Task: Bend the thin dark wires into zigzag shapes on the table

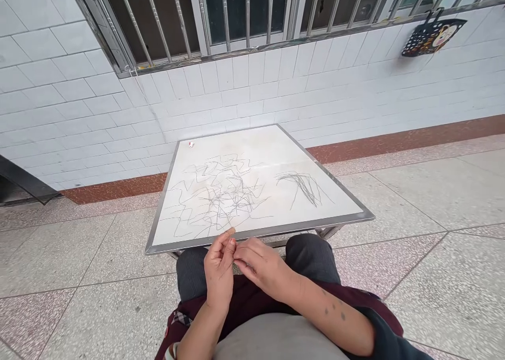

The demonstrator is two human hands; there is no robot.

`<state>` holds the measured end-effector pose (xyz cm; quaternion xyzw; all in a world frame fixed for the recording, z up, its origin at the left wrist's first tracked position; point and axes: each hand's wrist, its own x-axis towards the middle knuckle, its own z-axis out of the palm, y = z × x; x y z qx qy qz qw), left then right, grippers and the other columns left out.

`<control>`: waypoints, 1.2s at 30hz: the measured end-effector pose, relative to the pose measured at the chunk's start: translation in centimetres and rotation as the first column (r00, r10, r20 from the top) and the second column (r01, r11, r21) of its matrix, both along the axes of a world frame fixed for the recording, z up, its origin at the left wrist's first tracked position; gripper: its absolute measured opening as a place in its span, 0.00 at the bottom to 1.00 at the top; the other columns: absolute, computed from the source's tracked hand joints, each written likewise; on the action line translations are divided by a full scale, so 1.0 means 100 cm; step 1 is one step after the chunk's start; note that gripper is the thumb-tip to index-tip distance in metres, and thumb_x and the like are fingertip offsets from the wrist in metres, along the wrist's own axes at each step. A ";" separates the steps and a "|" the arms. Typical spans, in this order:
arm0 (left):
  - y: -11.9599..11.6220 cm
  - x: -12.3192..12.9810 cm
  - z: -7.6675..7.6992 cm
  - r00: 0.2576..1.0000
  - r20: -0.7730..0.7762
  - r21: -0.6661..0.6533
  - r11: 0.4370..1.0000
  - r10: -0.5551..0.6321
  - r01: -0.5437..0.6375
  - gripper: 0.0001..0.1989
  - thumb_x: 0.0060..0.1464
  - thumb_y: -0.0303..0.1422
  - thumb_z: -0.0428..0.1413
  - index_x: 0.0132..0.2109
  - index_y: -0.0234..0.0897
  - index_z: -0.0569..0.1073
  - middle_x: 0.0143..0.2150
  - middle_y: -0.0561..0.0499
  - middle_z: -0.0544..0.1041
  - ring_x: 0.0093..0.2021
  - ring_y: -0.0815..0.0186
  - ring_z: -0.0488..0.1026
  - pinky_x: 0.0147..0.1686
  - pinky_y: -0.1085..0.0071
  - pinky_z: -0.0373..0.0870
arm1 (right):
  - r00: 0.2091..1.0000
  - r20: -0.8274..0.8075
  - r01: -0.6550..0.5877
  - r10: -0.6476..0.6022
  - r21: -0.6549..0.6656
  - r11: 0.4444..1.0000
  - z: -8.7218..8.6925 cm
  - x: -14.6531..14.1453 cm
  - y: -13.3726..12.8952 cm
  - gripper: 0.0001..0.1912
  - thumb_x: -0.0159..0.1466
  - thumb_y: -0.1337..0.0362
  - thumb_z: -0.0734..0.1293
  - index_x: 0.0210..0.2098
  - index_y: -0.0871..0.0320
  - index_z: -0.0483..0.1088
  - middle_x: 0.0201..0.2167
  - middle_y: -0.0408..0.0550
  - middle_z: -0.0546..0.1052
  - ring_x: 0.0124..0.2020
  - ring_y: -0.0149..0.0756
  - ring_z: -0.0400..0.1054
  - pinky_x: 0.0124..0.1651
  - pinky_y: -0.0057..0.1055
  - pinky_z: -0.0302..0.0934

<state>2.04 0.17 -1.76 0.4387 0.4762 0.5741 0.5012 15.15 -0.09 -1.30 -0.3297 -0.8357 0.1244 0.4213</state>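
Note:
My left hand (220, 268) is closed in a pinch, its thumb against the fingers, just in front of the table's near edge. A small orange-red spot shows at its thumb tip, and something tan covers a fingertip. My right hand (260, 265) meets it from the right, fingers bent and pressed together at the left thumb. Whatever lies between the fingers is too small or hidden to make out. Beyond the hands, many thin dark wire-like strands (231, 192) lie crooked and tangled on the white table (260, 139). To their right lies a straighter bunch of similar strands (305, 186).
A grey metal rim (339, 218) borders the table. Near its far left corner sits a small white and red object (191, 145). Behind stands a white tiled wall (221, 94) with barred windows. A patterned bag (432, 37) hangs at upper right. My knees are under the near edge.

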 end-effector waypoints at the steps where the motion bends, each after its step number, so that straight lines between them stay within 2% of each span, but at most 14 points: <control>1: 0.000 0.000 -0.001 1.000 0.028 -0.001 1.000 -0.005 0.005 0.17 0.52 0.38 0.58 0.48 0.37 0.75 0.30 0.54 0.71 0.32 0.69 0.67 0.36 0.73 0.65 | 1.000 0.016 -0.015 0.015 0.003 1.000 0.000 0.000 0.000 0.07 0.65 0.71 0.59 0.41 0.57 0.65 0.36 0.51 0.72 0.37 0.38 0.63 0.39 0.36 0.63; 4: 0.002 0.000 -0.004 0.996 0.092 -0.010 1.000 -0.016 0.017 0.16 0.51 0.37 0.59 0.47 0.37 0.75 0.28 0.55 0.68 0.30 0.72 0.66 0.33 0.75 0.64 | 0.999 0.014 -0.028 0.028 -0.028 0.999 -0.001 0.002 0.000 0.09 0.65 0.72 0.58 0.42 0.57 0.65 0.37 0.50 0.72 0.37 0.38 0.63 0.40 0.37 0.62; 8: 0.004 0.000 -0.006 0.990 0.137 -0.014 1.000 -0.006 0.008 0.17 0.49 0.37 0.61 0.47 0.37 0.75 0.28 0.55 0.69 0.30 0.71 0.67 0.35 0.73 0.67 | 0.995 -0.073 0.056 -0.062 -0.080 0.995 -0.004 0.003 0.001 0.09 0.65 0.72 0.57 0.41 0.56 0.65 0.35 0.49 0.72 0.36 0.37 0.63 0.39 0.36 0.62; 10: 0.005 0.001 -0.007 0.989 0.145 -0.027 0.999 -0.023 0.027 0.19 0.48 0.37 0.61 0.48 0.38 0.75 0.29 0.54 0.70 0.30 0.70 0.69 0.37 0.71 0.69 | 0.980 -0.151 0.109 -0.133 -0.156 0.982 -0.006 0.003 0.003 0.06 0.65 0.70 0.58 0.38 0.55 0.65 0.32 0.48 0.71 0.33 0.36 0.63 0.37 0.35 0.61; 12: 0.005 0.001 -0.007 0.989 0.140 -0.039 0.998 -0.043 0.049 0.21 0.48 0.37 0.61 0.50 0.39 0.74 0.30 0.55 0.70 0.30 0.70 0.69 0.37 0.70 0.70 | 0.951 -0.250 0.107 -0.182 -0.288 0.952 -0.008 0.002 0.005 0.04 0.65 0.67 0.59 0.35 0.55 0.64 0.29 0.45 0.70 0.30 0.34 0.64 0.34 0.32 0.61; 15: 0.005 0.001 -0.007 0.988 0.125 -0.038 0.995 -0.085 0.090 0.23 0.48 0.36 0.61 0.53 0.40 0.72 0.30 0.55 0.70 0.30 0.71 0.70 0.36 0.71 0.70 | 0.904 -0.371 0.019 -0.213 -0.463 0.886 -0.011 0.002 0.009 0.03 0.64 0.64 0.61 0.33 0.55 0.63 0.27 0.43 0.70 0.27 0.31 0.64 0.31 0.29 0.60; 18: 0.005 0.000 -0.006 0.987 0.094 -0.023 0.991 -0.130 0.133 0.24 0.50 0.36 0.60 0.55 0.41 0.70 0.30 0.56 0.69 0.30 0.70 0.69 0.37 0.70 0.70 | 0.882 -0.416 -0.048 -0.221 -0.547 0.835 -0.011 0.004 0.011 0.05 0.63 0.60 0.62 0.34 0.56 0.63 0.28 0.42 0.70 0.28 0.31 0.64 0.32 0.29 0.60; 23: 0.005 -0.001 -0.007 0.991 0.065 -0.030 0.992 -0.120 0.122 0.24 0.51 0.38 0.59 0.56 0.41 0.70 0.29 0.55 0.70 0.30 0.70 0.70 0.39 0.69 0.69 | 0.805 -0.548 -0.215 -0.226 -0.626 0.750 -0.009 0.005 0.014 0.11 0.64 0.54 0.60 0.35 0.56 0.63 0.30 0.44 0.69 0.30 0.31 0.63 0.34 0.29 0.60; 30: 0.008 0.003 -0.018 0.962 0.216 -0.011 0.985 -0.165 0.171 0.23 0.51 0.37 0.59 0.55 0.39 0.71 0.29 0.55 0.70 0.29 0.70 0.69 0.37 0.69 0.68 | 0.606 -0.700 -0.420 -0.378 -0.685 0.595 -0.017 -0.001 0.018 0.12 0.62 0.54 0.63 0.35 0.56 0.63 0.31 0.44 0.68 0.30 0.30 0.63 0.34 0.28 0.60; 32: 0.009 0.003 -0.020 0.953 0.237 -0.026 0.979 -0.189 0.200 0.24 0.50 0.36 0.60 0.55 0.40 0.70 0.29 0.55 0.70 0.29 0.71 0.69 0.36 0.69 0.69 | 0.621 -0.688 -0.414 -0.376 -0.695 0.588 -0.018 -0.001 0.018 0.12 0.62 0.54 0.63 0.36 0.57 0.66 0.32 0.45 0.69 0.30 0.30 0.63 0.34 0.28 0.61; 34: 0.009 0.002 -0.020 0.951 0.230 -0.031 0.975 -0.209 0.222 0.25 0.50 0.35 0.60 0.56 0.42 0.69 0.29 0.56 0.70 0.28 0.71 0.69 0.36 0.70 0.69 | 0.676 -0.664 -0.406 -0.320 -0.698 0.590 -0.016 0.000 0.019 0.12 0.61 0.55 0.64 0.37 0.57 0.68 0.31 0.44 0.69 0.29 0.29 0.63 0.35 0.29 0.61; 36: 0.008 0.003 -0.019 0.956 0.193 -0.026 0.972 -0.223 0.232 0.26 0.51 0.35 0.59 0.58 0.43 0.67 0.29 0.57 0.71 0.28 0.72 0.69 0.36 0.70 0.68 | 0.712 -0.657 -0.443 -0.246 -0.693 0.569 -0.013 0.001 0.020 0.12 0.59 0.56 0.66 0.38 0.58 0.69 0.29 0.42 0.70 0.26 0.27 0.62 0.34 0.28 0.60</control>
